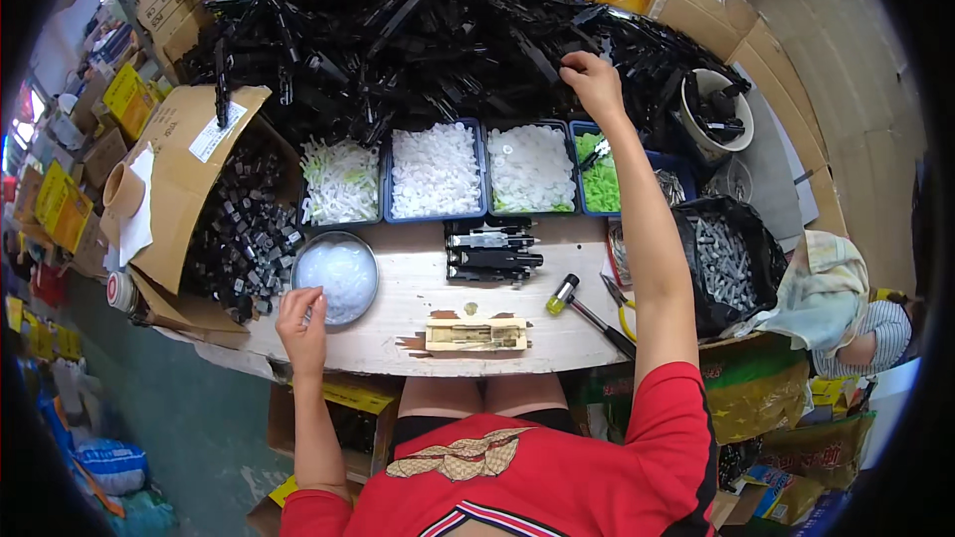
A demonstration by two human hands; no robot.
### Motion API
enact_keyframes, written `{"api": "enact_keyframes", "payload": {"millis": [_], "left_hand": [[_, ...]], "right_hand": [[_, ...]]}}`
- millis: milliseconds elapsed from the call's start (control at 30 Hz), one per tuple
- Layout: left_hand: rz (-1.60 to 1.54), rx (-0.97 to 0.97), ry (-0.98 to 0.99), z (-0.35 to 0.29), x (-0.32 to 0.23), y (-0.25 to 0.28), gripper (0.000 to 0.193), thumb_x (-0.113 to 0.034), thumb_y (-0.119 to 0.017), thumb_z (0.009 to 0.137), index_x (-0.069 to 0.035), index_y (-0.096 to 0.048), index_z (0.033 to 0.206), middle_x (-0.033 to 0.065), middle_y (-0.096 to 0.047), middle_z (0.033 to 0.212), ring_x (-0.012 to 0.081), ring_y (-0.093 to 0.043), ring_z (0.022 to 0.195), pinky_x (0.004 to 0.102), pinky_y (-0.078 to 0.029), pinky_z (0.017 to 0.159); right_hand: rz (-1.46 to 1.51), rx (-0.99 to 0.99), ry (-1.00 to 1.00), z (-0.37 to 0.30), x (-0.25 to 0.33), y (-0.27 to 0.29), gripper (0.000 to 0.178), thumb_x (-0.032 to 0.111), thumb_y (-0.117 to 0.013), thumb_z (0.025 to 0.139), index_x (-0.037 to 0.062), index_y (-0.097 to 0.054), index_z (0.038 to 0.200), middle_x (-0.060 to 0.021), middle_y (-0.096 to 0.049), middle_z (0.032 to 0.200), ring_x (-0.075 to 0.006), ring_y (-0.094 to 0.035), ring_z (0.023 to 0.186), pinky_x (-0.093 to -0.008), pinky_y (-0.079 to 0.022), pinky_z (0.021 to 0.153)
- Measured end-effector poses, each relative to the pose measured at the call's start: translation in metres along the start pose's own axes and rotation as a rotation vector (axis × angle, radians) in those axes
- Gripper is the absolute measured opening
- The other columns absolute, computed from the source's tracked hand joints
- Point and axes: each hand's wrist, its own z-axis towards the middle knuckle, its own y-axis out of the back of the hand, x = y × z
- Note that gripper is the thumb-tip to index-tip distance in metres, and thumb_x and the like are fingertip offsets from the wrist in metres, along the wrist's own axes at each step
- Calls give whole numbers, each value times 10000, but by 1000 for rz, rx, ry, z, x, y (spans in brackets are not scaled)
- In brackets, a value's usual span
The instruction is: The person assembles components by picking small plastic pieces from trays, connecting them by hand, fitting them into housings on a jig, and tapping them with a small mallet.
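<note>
Reaches with the right hand to the black parts, heaped along the far side of the worktop. Shows those fingers bent close at the right part of the heap; impossible to tell whether closed on a piece. Holds the left hand well apart from the right, with thumb and fingertips near one another just beside the dish of clear bits; too small to tell whether gripping any.

Best done, judging by the tangle, by pinching a single part at a free end and drawing it straight up, so as not to drag neighbours. Wise, too, to carry the forearm high over the green pieces.

Takes in, nearer the body, a row of trays, a stack of black units and a cream jig. Frames a hammer, pliers and a bag of grey pins to the right, a carton to the left.
</note>
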Motion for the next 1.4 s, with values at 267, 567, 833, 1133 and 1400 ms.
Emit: {"api": "enact_keyframes", "payload": {"millis": [267, 567, 833, 1133, 1400], "left_hand": [[-4, 3, -44, -24, -19, -13, 93, 4, -602, 771, 21, -636, 856, 101, -607, 828, 219, -561, 807, 298, -434, 743], [7, 18, -53, -43, -28, -12, 95, 10, -600, 765, 22, -634, 853, 98, -606, 817, 219, -556, 787, 297, -434, 735], [64, 18, -35, -55, -34, -11, 89, -9, -598, 773, 24, -620, 853, 114, -609, 824, 249, -566, 782, 315, -443, 713], [198, 370, -356, -81, -53, -66, 485, -189, -638, 761, -65, -495, 1207, 78, -491, 1237, 256, -440, 1132, 396, -319, 893], [505, 596, -471, -85, -42, -75, 633, -317, -626, 769, -114, -382, 1317, 0, -282, 1425, 270, -213, 1318, 567, -212, 973]], "right_hand": [[225, 84, -59, -38, -34, 12, 267, 217, -592, 725, 113, -658, 962, -45, -674, 855, -157, -624, 791, -294, -434, 719], [677, 205, -368, -85, -4, 41, 202, 208, -528, 883, 76, -633, 993, 21, -624, 805, -32, -495, 636, -192, -387, 579], [722, 564, -162, -230, 52, 41, 185, 141, -513, 892, 21, -617, 987, -3, -601, 906, -102, -528, 874, -235, -398, 805], [51, 429, 423, -326, 69, 13, 169, 63, -582, 761, 126, -602, 916, 8, -584, 979, -212, -482, 911, -375, -293, 799], [-83, 530, 391, -334, 88, 20, 298, 141, -603, 770, 108, -564, 1064, -3, -561, 1105, -221, -473, 1008, -403, -283, 873]]}}
